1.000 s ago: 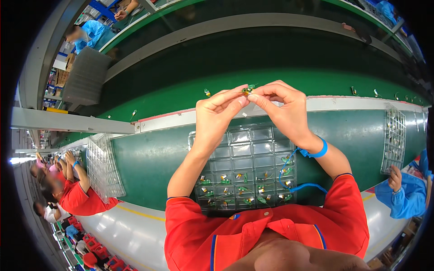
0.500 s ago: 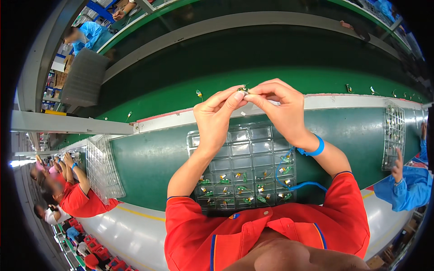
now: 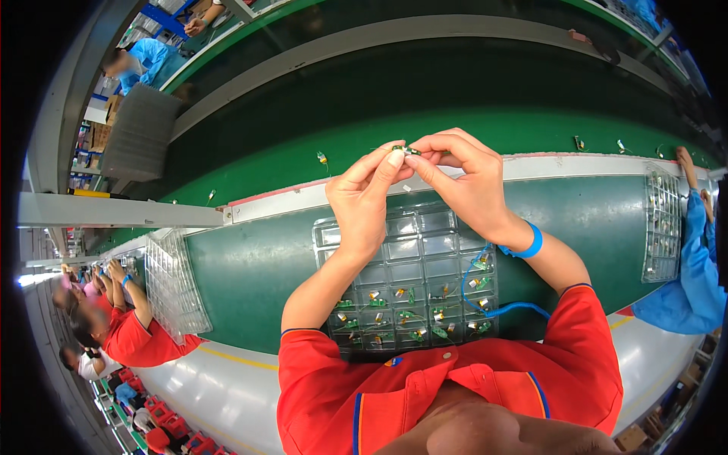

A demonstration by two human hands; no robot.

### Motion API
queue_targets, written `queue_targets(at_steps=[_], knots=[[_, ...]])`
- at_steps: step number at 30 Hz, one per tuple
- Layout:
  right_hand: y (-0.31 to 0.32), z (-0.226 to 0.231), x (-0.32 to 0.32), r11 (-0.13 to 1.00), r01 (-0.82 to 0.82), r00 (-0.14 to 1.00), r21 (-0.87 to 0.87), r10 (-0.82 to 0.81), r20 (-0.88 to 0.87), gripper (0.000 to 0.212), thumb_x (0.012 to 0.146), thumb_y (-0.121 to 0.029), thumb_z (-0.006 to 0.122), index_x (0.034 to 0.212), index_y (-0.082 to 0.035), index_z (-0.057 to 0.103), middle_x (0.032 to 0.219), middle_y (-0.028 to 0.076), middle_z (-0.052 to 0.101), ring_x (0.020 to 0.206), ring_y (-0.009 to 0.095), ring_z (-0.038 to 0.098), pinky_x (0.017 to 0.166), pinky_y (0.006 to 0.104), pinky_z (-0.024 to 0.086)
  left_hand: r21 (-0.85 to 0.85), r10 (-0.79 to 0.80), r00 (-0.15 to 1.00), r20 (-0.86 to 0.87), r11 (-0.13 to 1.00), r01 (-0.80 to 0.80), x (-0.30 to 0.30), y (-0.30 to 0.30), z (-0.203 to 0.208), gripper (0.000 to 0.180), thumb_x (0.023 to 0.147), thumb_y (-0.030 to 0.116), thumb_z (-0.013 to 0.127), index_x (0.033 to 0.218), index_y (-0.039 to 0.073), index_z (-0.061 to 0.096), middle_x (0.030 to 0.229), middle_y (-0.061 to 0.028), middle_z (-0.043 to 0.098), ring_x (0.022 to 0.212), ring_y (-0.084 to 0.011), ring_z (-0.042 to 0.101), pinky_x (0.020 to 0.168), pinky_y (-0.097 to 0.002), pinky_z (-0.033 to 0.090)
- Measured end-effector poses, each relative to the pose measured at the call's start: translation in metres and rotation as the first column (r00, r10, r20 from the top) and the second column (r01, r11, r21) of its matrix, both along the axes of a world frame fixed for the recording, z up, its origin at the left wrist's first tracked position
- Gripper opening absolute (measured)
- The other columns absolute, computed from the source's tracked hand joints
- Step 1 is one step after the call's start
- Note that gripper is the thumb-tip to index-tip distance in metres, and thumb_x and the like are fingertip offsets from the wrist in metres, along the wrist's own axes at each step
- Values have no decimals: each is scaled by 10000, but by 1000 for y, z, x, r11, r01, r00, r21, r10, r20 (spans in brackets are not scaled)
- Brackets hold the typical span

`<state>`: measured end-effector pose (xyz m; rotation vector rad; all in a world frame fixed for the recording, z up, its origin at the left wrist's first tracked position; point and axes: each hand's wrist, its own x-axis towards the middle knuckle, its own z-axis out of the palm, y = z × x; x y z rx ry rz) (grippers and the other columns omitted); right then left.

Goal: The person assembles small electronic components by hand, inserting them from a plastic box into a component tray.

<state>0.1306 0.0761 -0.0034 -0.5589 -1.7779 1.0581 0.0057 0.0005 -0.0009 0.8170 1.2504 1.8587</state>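
Over the near edge of the green belt, a small green circuit board (image 3: 410,151) is pinched between the fingertips of both hands. My left hand (image 3: 362,199) grips its left end, with the thumb on top. At the other end, the thumb and index finger of my right hand (image 3: 472,176) close on it. Fingers cover much of the board. Below my hands lies a clear compartmented tray (image 3: 441,248). Its nearer compartments hold several small green boards (image 3: 438,332) with white and yellow parts and thin wires; the farther ones look bare.
Loose boards (image 3: 322,159) lie on the green belt (image 3: 485,98), left and right of my hands. Clear trays stand at left (image 3: 176,284) and right (image 3: 662,227). A blue coiled cord (image 3: 516,309) runs beside my right arm. A co-worker's blue sleeve (image 3: 694,250) reaches in at right.
The boards on the belt have shifted left. My fingers have turned the held board slightly, and more of it shows. The co-worker at right now stretches an arm toward the belt.
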Motion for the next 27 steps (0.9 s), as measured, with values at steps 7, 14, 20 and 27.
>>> queue_targets(at_steps=[7, 14, 20, 27], knots=[[-3, -3, 0, 999, -35, 999, -30, 34, -33, 132, 825, 17, 698, 948, 39, 655, 891, 71, 629, 794, 111, 636, 714, 242, 560, 2, -27, 999, -34, 1000, 28, -3, -1, -1, 175, 874, 41, 672, 1026, -42, 691, 979, -135, 686, 833, -189, 683, 785, -309, 592], [8, 8, 8, 870, -190, 980, -454, 198, -32, 125, 853, -15, 680, 959, 44, 648, 875, 65, 642, 818, 120, 643, 741, 254, 558, -83, -234, 972, 6, 969, 233, -24, 7, 7, 143, 855, 21, 672, 990, -23, 695, 985, -135, 685, 804, -176, 674, 680, -280, 579], [12, 13, 9, 700, -364, 928, -615, 326, -178, 129, 880, -63, 649, 963, 36, 653, 914, 86, 665, 848, 158, 666, 786, 316, 583, 29, -169, 984, -49, 985, 170, -32, 6, 3, 93, 843, 10, 680, 934, -10, 687, 899, -111, 669, 798, -170, 664, 594, -260, 555], [17, 4, 4, 619, -373, 923, -691, 321, -211, 186, 885, -111, 670, 1003, 30, 649, 949, 86, 661, 859, 152, 663, 785, 316, 596, -56, -196, 979, -49, 980, 193, -58, 10, 4, 117, 861, 65, 691, 923, -32, 673, 858, -108, 672, 802, -175, 674, 589, -253, 572]])
